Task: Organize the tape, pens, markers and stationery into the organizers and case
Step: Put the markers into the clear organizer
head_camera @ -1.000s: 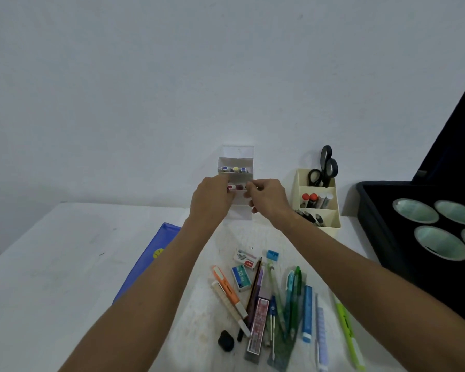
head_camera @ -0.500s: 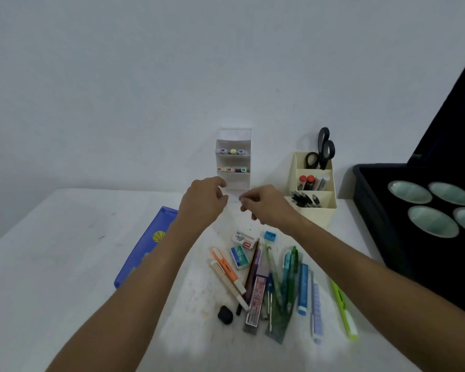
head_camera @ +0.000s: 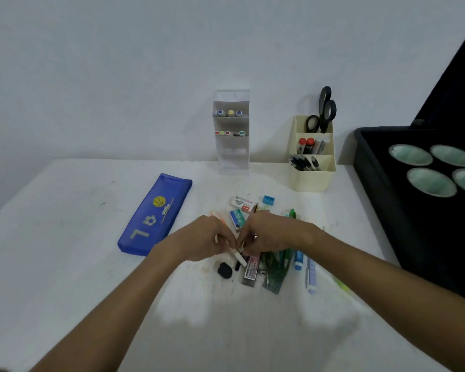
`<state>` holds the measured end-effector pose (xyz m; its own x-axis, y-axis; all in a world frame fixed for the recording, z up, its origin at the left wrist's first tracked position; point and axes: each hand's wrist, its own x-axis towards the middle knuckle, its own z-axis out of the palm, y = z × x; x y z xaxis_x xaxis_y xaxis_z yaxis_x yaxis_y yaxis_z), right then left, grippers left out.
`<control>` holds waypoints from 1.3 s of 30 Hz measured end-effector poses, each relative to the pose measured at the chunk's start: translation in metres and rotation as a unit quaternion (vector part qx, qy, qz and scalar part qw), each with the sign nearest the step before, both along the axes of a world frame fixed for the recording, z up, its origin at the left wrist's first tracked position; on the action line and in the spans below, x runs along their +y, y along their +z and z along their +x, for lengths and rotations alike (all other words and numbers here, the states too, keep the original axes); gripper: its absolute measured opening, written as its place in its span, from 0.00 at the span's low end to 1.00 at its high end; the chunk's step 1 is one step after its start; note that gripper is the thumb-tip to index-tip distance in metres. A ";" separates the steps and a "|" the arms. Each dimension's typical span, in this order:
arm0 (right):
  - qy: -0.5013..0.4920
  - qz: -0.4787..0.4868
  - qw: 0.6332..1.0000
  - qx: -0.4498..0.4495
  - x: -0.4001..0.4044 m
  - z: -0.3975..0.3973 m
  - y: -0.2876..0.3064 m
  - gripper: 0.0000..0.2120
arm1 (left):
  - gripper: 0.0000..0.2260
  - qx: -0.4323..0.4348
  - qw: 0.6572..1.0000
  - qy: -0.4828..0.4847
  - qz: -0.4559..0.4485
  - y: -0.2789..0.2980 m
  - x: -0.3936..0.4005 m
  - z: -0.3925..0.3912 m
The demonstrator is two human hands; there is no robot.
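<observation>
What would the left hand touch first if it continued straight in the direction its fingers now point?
Probably the right hand: the left hand points rightward, its fingers at the white pen where the two hands nearly meet. Depth is unclear.

The table [head_camera: 65, 251] is matt white, scuffed and stained near its middle. The blue pencil case [head_camera: 156, 213] looks like smooth, slightly glossy plastic. The tall organizer [head_camera: 232, 157] is clear glossy plastic; the cream organizer [head_camera: 313, 178] is matt plastic. The scissors [head_camera: 324, 111] have black plastic handles.
</observation>
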<state>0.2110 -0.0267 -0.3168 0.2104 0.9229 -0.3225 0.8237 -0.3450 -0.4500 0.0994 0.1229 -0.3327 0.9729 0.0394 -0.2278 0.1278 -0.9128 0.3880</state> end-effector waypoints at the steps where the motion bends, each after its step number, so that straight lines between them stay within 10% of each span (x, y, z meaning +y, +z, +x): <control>1: -0.004 -0.003 1.000 0.000 0.000 -0.001 -0.001 0.13 | 0.10 -0.004 1.000 0.007 0.009 -0.002 0.001 -0.001; 26: -0.235 0.101 0.967 -0.007 0.022 -0.016 -0.027 0.11 | 0.15 -0.038 0.930 0.363 0.033 -0.029 -0.003 -0.014; 39: -0.361 0.280 0.889 0.011 0.041 0.039 0.044 0.12 | 0.12 -0.294 0.909 0.256 0.147 0.058 0.037 0.038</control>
<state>0.2501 0.0147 -0.2733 0.8130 0.5668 0.1338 0.4668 -0.4970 -0.7315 0.1371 0.1595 -0.2751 0.7606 0.4962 0.4187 0.4148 -0.8675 0.2746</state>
